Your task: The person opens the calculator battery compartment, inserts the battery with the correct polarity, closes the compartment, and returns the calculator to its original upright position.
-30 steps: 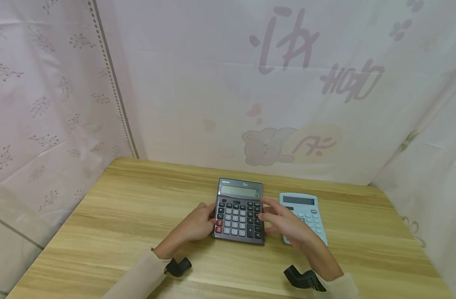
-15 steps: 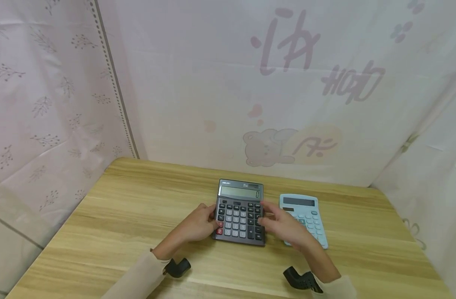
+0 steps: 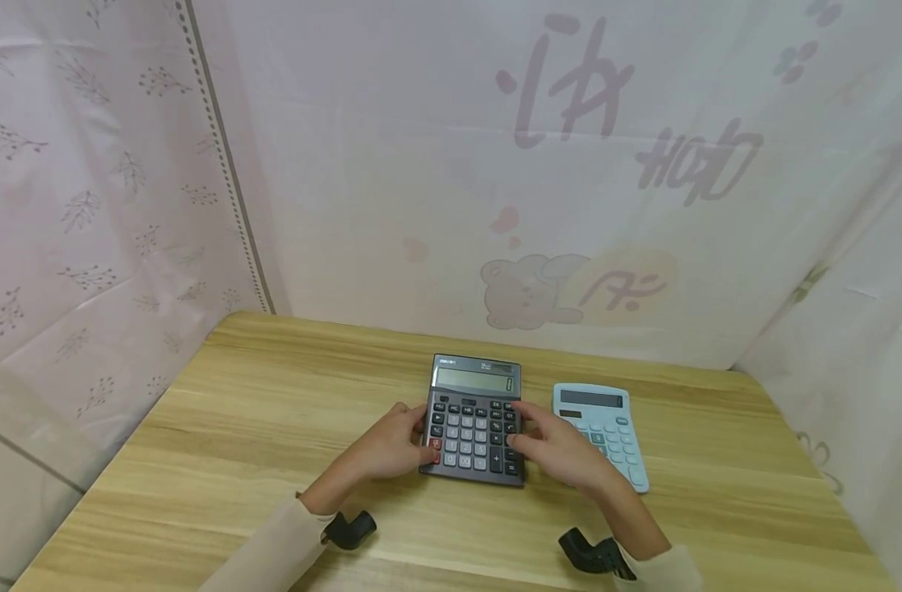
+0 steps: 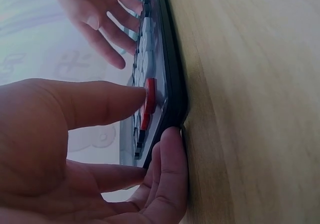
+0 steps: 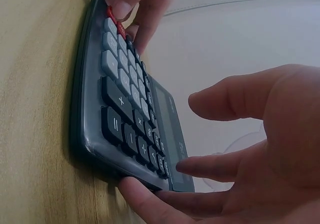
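A dark grey desk calculator (image 3: pixel 466 418) lies on the wooden table, its display showing 0. My left hand (image 3: pixel 391 444) holds its left edge: the thumb rests on a red key (image 4: pixel 150 97) at the lower left corner, and the other fingers curl against the side at table level. On the opposite side is my right hand (image 3: pixel 565 452). In the right wrist view, its index finger reaches to the key at the upper right corner, its thumb is raised above the keys, and the other fingers lie loosely along the edge, their tips partly hidden.
A light blue calculator (image 3: pixel 591 398) lies to the right, partly behind my right hand. The wooden table (image 3: pixel 288 370) extends on both sides. Printed pale curtains (image 3: pixel 384 164) hang along its back and sides. Black wrist mounts (image 3: pixel 352 530) sit at both cuffs.
My left thumb has come from the calculator's side onto the red keys and slid down to the lower one. My right index finger has moved in over the upper right key. The calculator stays put.
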Demonstrator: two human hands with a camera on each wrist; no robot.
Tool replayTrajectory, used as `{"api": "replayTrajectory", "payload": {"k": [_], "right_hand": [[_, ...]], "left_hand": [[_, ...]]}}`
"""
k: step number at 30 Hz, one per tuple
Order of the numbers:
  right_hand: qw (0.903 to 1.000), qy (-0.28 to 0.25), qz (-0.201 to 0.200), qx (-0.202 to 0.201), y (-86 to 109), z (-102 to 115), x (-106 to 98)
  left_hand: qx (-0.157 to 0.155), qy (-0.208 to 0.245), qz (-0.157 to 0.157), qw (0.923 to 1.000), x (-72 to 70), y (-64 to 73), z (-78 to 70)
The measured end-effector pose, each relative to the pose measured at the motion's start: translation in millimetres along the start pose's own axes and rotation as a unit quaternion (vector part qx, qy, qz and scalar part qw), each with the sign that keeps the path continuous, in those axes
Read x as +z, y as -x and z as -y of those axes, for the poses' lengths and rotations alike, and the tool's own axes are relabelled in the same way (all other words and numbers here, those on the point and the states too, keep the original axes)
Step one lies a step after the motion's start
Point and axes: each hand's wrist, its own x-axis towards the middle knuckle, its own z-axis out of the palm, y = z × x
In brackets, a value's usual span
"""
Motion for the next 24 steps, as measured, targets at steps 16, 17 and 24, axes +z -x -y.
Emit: {"api": "replayTrajectory", "payload": {"k": [16, 17, 24], "right_hand": [[0.9999, -0.002, 0.01, -0.003, 1.3, 2.3, -3.2], [0.9999, -0.001, 0.01, -0.003, 1.4, 2.7, -3.4], [0.9998, -0.004, 0.018, -0.006, 1.7, 2.8, -4.3]], "left_hand": [[0.012, 0.004, 0.006, 0.9999, -2.7, -0.8, 0.7], [0.015, 0.003, 0.006, 0.9999, -2.7, -0.7, 0.9], [0.01, 0.003, 0.001, 0.9999, -1.8, -0.5, 0.8]]}}
